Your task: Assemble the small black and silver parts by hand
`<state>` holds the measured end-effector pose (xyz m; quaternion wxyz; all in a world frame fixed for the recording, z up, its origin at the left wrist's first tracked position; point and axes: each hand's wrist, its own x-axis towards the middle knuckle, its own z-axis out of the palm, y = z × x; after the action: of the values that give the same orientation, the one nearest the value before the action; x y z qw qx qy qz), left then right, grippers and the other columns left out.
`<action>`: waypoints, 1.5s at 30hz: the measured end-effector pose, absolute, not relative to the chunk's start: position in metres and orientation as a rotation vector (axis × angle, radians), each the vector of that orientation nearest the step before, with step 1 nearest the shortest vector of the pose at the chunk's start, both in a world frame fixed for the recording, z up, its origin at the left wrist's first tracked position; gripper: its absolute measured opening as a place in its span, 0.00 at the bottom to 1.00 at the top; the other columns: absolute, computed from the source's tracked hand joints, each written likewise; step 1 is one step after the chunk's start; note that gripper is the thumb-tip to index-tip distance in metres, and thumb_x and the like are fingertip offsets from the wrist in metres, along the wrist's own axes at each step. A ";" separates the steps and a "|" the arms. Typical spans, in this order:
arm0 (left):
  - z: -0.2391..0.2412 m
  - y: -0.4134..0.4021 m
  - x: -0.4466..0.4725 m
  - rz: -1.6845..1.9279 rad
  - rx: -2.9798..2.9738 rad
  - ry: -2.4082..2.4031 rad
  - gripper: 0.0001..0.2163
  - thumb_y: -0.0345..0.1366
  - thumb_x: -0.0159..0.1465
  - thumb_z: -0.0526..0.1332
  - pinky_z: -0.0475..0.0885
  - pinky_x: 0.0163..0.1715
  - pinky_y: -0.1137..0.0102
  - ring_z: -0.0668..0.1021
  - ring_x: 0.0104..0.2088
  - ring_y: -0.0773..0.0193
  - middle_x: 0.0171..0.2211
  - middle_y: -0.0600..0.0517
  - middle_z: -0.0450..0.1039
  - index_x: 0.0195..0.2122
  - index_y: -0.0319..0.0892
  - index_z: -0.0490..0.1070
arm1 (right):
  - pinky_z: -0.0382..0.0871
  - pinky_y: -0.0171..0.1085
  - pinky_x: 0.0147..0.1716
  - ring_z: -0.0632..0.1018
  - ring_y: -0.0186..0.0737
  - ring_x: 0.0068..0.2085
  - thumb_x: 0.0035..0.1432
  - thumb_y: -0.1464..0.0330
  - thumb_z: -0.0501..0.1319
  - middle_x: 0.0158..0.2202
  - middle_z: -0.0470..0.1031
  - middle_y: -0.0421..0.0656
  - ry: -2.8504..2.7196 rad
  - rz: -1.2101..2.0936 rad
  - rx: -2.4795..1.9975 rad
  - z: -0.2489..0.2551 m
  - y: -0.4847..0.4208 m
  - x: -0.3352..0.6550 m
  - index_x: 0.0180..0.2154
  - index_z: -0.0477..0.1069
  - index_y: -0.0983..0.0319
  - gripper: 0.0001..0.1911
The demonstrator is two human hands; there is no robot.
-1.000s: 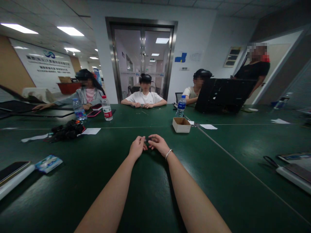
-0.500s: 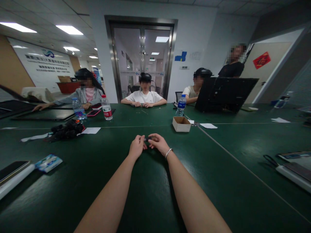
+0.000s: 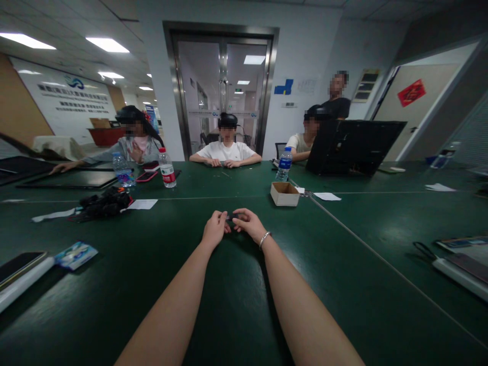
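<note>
Small dark object is pinched by left hand and right hand, both nearly closed; open box stands at their two o'clock, its bottom hidden

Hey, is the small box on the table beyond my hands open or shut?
Open: no lid covers the small box, and its brown inner walls show.
</note>
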<state>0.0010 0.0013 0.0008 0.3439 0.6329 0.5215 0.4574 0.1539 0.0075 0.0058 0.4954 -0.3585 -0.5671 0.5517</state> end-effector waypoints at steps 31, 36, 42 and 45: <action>0.008 0.001 -0.003 1.321 1.421 1.200 0.17 0.50 0.54 0.58 0.65 0.23 0.74 0.73 0.29 0.64 0.28 0.49 0.72 0.32 0.39 0.67 | 0.67 0.29 0.20 0.74 0.30 0.21 0.42 0.61 0.68 0.22 0.72 0.37 -1.310 1.354 -0.879 0.005 0.009 0.155 0.37 0.68 0.62 0.20; 0.007 0.003 -0.005 1.322 1.419 1.188 0.16 0.48 0.52 0.61 0.66 0.26 0.73 0.73 0.28 0.65 0.27 0.49 0.72 0.30 0.38 0.68 | 0.67 0.29 0.20 0.74 0.30 0.21 0.41 0.62 0.68 0.22 0.72 0.37 -1.311 1.355 -0.873 0.004 0.009 0.155 0.38 0.68 0.62 0.20; 0.006 0.004 -0.006 1.326 1.410 1.196 0.17 0.50 0.53 0.60 0.65 0.25 0.73 0.71 0.24 0.68 0.23 0.51 0.71 0.27 0.38 0.69 | 0.67 0.29 0.20 0.73 0.29 0.22 0.40 0.63 0.68 0.24 0.71 0.36 -1.313 1.362 -0.866 0.005 0.008 0.156 0.38 0.67 0.62 0.21; 0.010 0.001 -0.005 1.320 1.398 1.219 0.18 0.51 0.52 0.61 0.65 0.24 0.73 0.71 0.23 0.69 0.22 0.51 0.71 0.26 0.38 0.69 | 0.67 0.29 0.21 0.73 0.29 0.22 0.40 0.64 0.68 0.25 0.71 0.36 -1.317 1.364 -0.864 0.005 0.008 0.155 0.39 0.67 0.62 0.22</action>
<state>-0.0053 0.0013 0.0102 0.4190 0.5576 0.4861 0.5265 0.1555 0.0077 0.0054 0.5046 -0.3578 -0.5458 0.5652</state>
